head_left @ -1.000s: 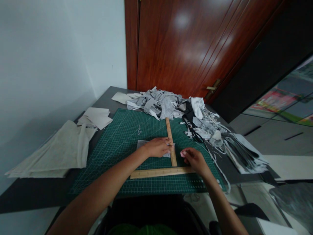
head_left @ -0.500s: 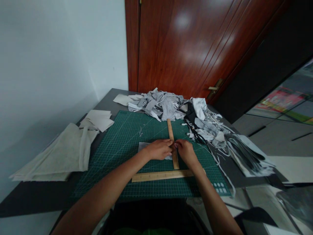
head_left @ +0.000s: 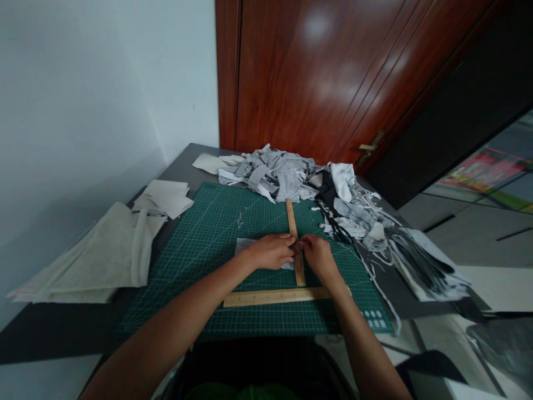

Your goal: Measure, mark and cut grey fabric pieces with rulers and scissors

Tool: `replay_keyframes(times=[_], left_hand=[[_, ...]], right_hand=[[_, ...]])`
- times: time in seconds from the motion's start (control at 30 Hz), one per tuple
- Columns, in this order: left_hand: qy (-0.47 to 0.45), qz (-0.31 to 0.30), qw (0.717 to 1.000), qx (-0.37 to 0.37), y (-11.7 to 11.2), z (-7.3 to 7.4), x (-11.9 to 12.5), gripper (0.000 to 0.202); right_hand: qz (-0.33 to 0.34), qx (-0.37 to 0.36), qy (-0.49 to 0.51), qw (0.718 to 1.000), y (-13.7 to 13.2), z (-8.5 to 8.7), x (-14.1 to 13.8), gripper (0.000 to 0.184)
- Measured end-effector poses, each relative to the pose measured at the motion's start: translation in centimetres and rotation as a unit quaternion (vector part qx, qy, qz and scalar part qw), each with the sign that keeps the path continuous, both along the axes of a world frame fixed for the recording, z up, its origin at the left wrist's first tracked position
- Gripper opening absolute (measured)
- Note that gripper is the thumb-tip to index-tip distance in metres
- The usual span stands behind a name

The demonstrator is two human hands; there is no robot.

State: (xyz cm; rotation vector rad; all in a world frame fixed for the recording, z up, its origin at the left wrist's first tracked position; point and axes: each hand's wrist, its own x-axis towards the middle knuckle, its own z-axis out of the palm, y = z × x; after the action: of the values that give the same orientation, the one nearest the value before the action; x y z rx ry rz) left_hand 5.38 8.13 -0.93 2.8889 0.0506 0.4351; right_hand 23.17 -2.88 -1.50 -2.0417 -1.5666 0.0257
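Two rulers: upright ruler (head_left: pixel 292 222), with crosswise ruler (head_left: pixel 266 297) at its 6 o'clock. Left hand (head_left: pixel 270 251) lies flat on one fabric square (head_left: pixel 244 244); right hand (head_left: pixel 318 256) is curled against the upright ruler, grip unclear.

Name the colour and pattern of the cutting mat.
The cutting mat is dark green with a pale grid; head view.

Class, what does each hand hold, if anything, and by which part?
Both hands grip the upright wooden ruler near its middle: left hand at its left edge, over a small fabric piece; right hand at its right edge.

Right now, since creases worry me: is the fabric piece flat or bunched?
Flat: the fabric piece lies smooth on the cutting mat, under the left hand and lengthwise ruler.
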Motion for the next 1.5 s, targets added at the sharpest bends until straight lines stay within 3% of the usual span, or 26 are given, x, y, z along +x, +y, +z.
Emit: replay_keyframes(times=[0.37,0.53,0.73,0.83,0.93,1.03,1.2,1.23,1.27,1.33,1.43,1.5], left_hand=[[0.015,-0.01,1.0,0.007,-0.1,0.4,0.1,0.017],[0.021,0.009,1.0,-0.018,-0.2,0.3,0.1,0.019],[0.001,-0.012,1.0,-0.015,0.0,0.1,0.0,0.02],[-0.006,-0.025,1.0,0.01,0.0,0.0,0.0,0.026],[0.001,-0.039,0.999,0.038,-0.1,-0.1,0.0,0.031],[-0.002,-0.026,0.999,0.048,-0.2,-0.3,-0.1,0.029],[0.004,-0.023,0.998,0.051,-0.6,-0.1,0.0,0.025],[0.004,-0.027,0.998,0.051,-0.6,-0.1,0.0,0.024],[0.003,-0.031,0.998,0.052,-0.6,0.0,0.0,0.025],[-0.001,-0.032,0.998,0.054,-0.7,0.0,0.0,0.026],[-0.008,-0.028,0.998,0.054,-0.6,-0.2,0.0,0.024],[-0.014,-0.03,0.998,0.055,-0.5,-0.5,0.1,0.023]], right_hand=[[0.041,-0.025,0.005,0.999,-1.0,0.7,-0.3,0.026],[0.058,-0.046,0.008,0.997,-2.8,1.0,-0.9,0.026],[0.072,-0.075,0.023,0.994,-6.0,1.8,-2.0,0.025],[0.079,-0.081,0.069,0.991,-7.4,1.7,-2.2,0.023],[0.052,-0.044,0.18,0.981,-8.1,1.2,-2.4,0.024],[0.027,-0.011,0.32,0.947,-8.3,1.0,-3.0,0.033],[0.025,0.057,0.595,0.801,-8.8,1.2,-4.9,0.041],[0.026,0.061,0.612,0.788,-9.1,1.1,-5.1,0.041],[0.024,0.058,0.606,0.793,-9.3,0.9,-5.4,0.041],[0.019,0.047,0.525,0.849,-10.0,0.2,-5.7,0.038],[0.036,0.035,0.285,0.957,-11.1,-1.0,-6.0,0.033],[0.051,0.022,0.135,0.989,-11.5,-1.5,-6.3,0.033]])
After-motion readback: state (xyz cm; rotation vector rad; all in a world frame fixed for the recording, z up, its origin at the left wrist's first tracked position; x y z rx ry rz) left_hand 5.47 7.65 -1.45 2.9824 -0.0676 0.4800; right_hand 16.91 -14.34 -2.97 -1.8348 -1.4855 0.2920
